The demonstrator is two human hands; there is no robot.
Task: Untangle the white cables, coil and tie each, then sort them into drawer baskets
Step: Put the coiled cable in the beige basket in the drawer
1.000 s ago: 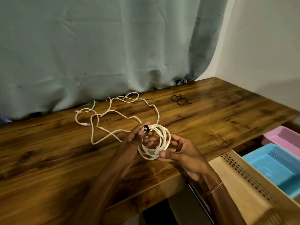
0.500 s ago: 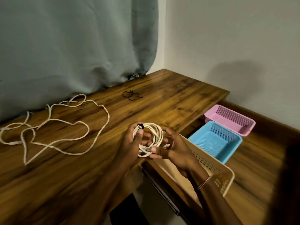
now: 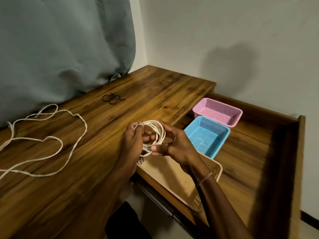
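Holding the coiled white cable with both hands in the head view: it's a small ring of loops standing up between the palms, right over the front edge of the desk. The left hand has its fingers curled into the ring from the 9 o'clock side, with the thumb pressed on top of the loops at about 11 o'clock. The right hand wraps the 3 o'clock side, fingers hooked over the strands and thumb pinching the bottom near 6 o'clock. The loose white cable sprawls uncoiled on the desk at 9 o'clock from the hands, well apart. Some black ties sit at 11 o'clock, near the curtain. The open drawer is at 3 o'clock, with the beige basket under the right wrist at 5 o'clock, the blue basket at 3 and the pink basket at 2.
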